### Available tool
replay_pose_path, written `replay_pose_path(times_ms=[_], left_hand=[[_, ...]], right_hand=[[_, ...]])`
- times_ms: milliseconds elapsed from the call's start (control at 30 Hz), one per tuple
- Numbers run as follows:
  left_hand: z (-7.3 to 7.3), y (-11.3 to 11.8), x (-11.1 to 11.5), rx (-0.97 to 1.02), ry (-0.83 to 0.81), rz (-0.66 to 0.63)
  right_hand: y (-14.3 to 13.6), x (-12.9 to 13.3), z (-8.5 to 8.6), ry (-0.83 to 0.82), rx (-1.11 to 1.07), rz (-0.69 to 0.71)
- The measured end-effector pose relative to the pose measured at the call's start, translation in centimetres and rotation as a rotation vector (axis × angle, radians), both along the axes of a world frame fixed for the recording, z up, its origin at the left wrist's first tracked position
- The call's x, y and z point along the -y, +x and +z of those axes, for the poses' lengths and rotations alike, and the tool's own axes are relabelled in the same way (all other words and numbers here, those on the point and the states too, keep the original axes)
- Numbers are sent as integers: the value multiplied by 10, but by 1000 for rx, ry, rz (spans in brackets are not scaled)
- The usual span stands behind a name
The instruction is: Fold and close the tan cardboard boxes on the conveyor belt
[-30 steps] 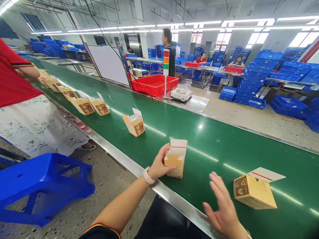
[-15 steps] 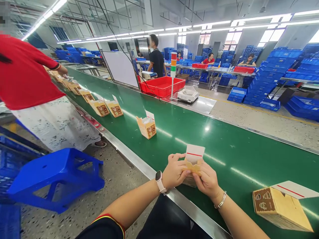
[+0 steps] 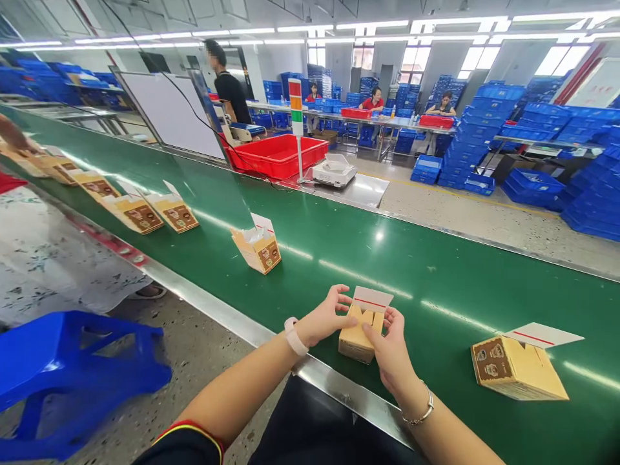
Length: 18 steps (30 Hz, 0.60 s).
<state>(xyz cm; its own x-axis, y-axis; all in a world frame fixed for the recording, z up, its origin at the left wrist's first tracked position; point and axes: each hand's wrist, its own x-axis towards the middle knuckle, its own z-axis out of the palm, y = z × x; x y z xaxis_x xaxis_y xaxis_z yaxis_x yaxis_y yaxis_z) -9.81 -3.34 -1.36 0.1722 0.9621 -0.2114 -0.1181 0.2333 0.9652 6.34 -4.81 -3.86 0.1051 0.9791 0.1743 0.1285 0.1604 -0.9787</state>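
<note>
A small cardboard box [image 3: 357, 343] stands on the green belt [image 3: 310, 303] close to the metal edge in front of me. Its tan flaps are folded down over the top, while a white flap with a red line stands up at the back. My left hand [image 3: 328, 318] is at the box's left side, thumb on the top flap and fingers spread. On the right side, my right hand [image 3: 390, 337] presses its thumb on the top, with its other fingers curved around the corner. Both hands are open and rest against the box without gripping it.
To the right sits another box [image 3: 523, 371], white flap raised. An open box [image 3: 261, 248] and several more stand to the left. Beyond the belt are a red bin [image 3: 278, 158] and a white scale [image 3: 334, 171]. A blue stool [image 3: 72, 361] is at lower left.
The tan flaps that stood up between my fingers now lie flat on the box. My fingers have spread apart. The view has turned to the right, so the surroundings appear shifted left.
</note>
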Motion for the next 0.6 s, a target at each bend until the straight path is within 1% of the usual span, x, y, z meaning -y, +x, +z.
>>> replay_pose_path(times_ms=[67, 100, 167, 233, 300, 333, 400, 433, 467, 500, 533, 567, 600], left_hand=[[-1, 9, -6, 124, -104, -158], [-1, 14, -8, 159, -125, -210], [-1, 24, -10, 171, -125, -247], [0, 31, -9, 162, -108, -242], [2, 30, -3, 155, -62, -185], [3, 26, 1, 150, -29, -137], [4, 13, 11, 135, 40, 2], [3, 4, 17, 132, 75, 95], [2, -7, 22, 136, 108, 198], [0, -19, 26, 144, 143, 313], [-2, -32, 27, 147, 186, 444], [-4, -45, 25, 136, 245, 590], [-5, -60, 20, 108, 326, 760]], right_hand=[[5, 5, 0, -195, -168, 70], [7, 7, 1, -260, -223, 80], [11, 9, 3, -323, -278, 103], [17, 7, 6, -311, -282, 96], [24, 6, 11, -187, -209, -10], [28, 7, 15, -76, -153, -90], [34, 16, 26, 227, -53, -240], [36, 25, 32, 390, -21, -271], [35, 36, 38, 541, -1, -263], [32, 48, 43, 664, 11, -226], [27, 61, 46, 743, 27, -148], [18, 71, 47, 771, 48, -25], [7, 78, 45, 753, 76, 134]])
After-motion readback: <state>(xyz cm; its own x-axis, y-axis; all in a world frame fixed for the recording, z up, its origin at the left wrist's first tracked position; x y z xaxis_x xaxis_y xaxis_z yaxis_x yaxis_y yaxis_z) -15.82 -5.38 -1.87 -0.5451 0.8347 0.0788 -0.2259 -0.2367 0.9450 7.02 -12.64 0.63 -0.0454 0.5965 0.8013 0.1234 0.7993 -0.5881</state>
